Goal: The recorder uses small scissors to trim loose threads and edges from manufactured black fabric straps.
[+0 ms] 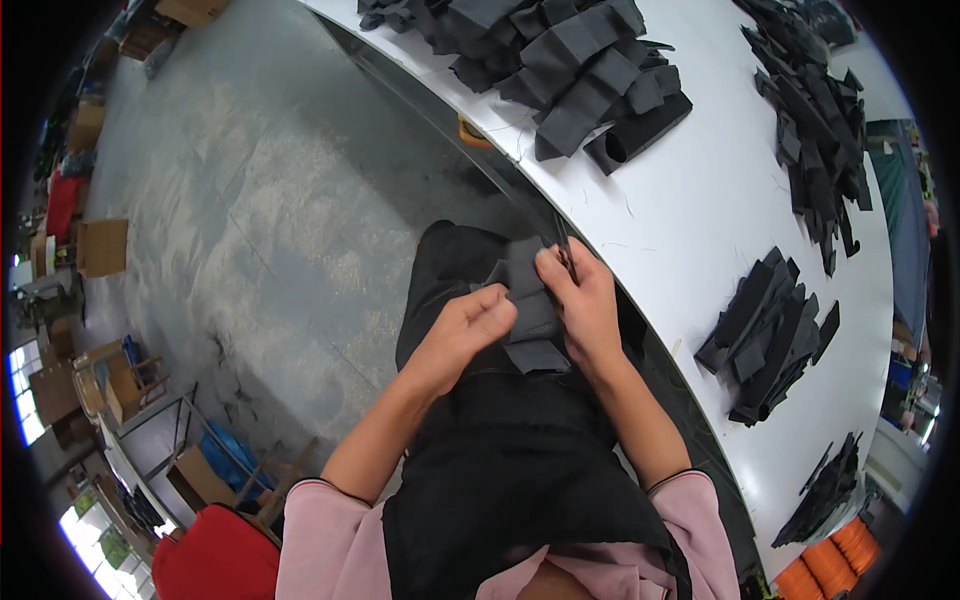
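A dark grey strip of fabric (527, 285), folded in places, is held over my lap between both hands. My left hand (468, 330) pinches its left edge, fingers curled inward. On the other side, my right hand (588, 300) grips the strip with thumb and fingers. A slim dark tool (566, 258), which looks like small scissors, also sits in the right hand, its tip pointing away from me; the fingers hide most of it. The lower end of the strip hangs over my black apron (500, 440).
A white table (640, 215) curves along my right. It bears a large heap of dark fabric pieces (585, 65) and smaller piles (770, 335). Orange spools (840, 560) are at the lower right. A red chair-like thing (215, 560) and cardboard boxes (102, 248) stand left on the concrete floor (230, 200).
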The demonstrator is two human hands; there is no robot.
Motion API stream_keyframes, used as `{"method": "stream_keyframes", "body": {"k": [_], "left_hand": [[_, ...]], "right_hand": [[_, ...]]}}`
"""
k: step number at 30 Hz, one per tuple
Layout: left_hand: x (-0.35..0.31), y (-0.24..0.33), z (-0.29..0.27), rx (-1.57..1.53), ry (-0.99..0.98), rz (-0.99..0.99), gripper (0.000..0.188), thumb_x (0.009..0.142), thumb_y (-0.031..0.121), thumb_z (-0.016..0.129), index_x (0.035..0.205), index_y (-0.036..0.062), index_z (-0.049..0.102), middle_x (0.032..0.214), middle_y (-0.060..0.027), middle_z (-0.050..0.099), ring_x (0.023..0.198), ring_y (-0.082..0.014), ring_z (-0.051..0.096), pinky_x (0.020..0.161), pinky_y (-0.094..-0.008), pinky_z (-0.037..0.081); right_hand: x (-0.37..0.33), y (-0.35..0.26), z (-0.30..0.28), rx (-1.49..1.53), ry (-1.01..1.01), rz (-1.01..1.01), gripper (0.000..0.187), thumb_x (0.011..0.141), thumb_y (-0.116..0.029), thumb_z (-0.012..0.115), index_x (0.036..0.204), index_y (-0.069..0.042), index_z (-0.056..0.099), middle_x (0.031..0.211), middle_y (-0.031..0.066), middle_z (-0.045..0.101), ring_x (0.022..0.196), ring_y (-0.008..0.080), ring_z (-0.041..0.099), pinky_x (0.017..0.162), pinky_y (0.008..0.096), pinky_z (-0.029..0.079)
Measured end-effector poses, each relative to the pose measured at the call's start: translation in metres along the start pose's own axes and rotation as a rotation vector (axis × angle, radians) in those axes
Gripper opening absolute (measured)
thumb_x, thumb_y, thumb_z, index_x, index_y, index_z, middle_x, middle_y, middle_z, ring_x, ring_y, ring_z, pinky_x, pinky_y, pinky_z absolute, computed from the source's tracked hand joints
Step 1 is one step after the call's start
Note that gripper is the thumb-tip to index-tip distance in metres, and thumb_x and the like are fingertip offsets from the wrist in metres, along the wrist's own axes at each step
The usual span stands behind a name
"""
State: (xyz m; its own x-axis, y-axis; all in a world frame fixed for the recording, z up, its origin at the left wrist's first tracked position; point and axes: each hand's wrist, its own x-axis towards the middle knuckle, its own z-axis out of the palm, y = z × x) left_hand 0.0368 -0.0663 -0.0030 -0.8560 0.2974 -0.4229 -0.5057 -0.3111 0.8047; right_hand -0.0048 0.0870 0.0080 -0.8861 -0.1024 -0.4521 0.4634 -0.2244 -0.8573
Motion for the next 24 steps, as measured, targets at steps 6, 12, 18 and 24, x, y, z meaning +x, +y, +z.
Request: {"method": "stream_keyframes", "body": {"k": [6, 12, 18, 24], "left_hand": [[0.016, 0.000, 0.005, -0.086, 0.227, -0.212, 0.023, 0.093, 0.024, 0.055, 0.082, 0.0038, 0.060, 0.071, 0.0050, 0.053, 0.065, -0.0026, 0.045, 0.060, -0.0192, 0.037], [0.018, -0.005, 0.007, 0.008, 0.359, -0.015, 0.029, 0.092, 0.019, 0.056, 0.066, 0.0086, 0.050, 0.063, 0.0100, 0.039, 0.060, 0.0003, 0.030, 0.052, -0.0200, 0.025], [0.017, 0.004, 0.009, -0.076, 0.350, -0.037, 0.022, 0.092, 0.018, 0.056, 0.073, 0.0064, 0.055, 0.066, 0.0094, 0.047, 0.062, 0.0011, 0.037, 0.055, -0.0181, 0.031], [0.010, 0.006, 0.010, -0.082, 0.320, -0.014, 0.016, 0.091, 0.016, 0.057, 0.081, 0.0036, 0.059, 0.072, 0.0063, 0.055, 0.065, 0.0008, 0.044, 0.059, -0.0172, 0.036]], "right_hand": [[0.006, 0.026, -0.014, 0.038, 0.015, 0.145, 0.017, 0.086, -0.016, 0.065, 0.084, -0.004, 0.053, 0.069, -0.0018, 0.049, 0.063, 0.0026, 0.043, 0.057, 0.0189, 0.037], [-0.048, 0.024, -0.036, -0.507, 0.077, -0.347, 0.026, 0.079, -0.002, 0.066, 0.103, -0.001, 0.054, 0.082, 0.0036, 0.060, 0.071, 0.0062, 0.053, 0.066, 0.0198, 0.044], [-0.059, 0.019, -0.041, -0.552, 0.045, -0.335, 0.024, 0.078, -0.002, 0.068, 0.100, 0.000, 0.059, 0.081, 0.0053, 0.063, 0.069, 0.0084, 0.058, 0.064, 0.0210, 0.046], [-0.054, 0.013, -0.031, -0.707, 0.033, -0.553, 0.024, 0.073, -0.004, 0.071, 0.096, -0.001, 0.062, 0.075, 0.0088, 0.062, 0.060, 0.0156, 0.059, 0.057, 0.0234, 0.046]]}}
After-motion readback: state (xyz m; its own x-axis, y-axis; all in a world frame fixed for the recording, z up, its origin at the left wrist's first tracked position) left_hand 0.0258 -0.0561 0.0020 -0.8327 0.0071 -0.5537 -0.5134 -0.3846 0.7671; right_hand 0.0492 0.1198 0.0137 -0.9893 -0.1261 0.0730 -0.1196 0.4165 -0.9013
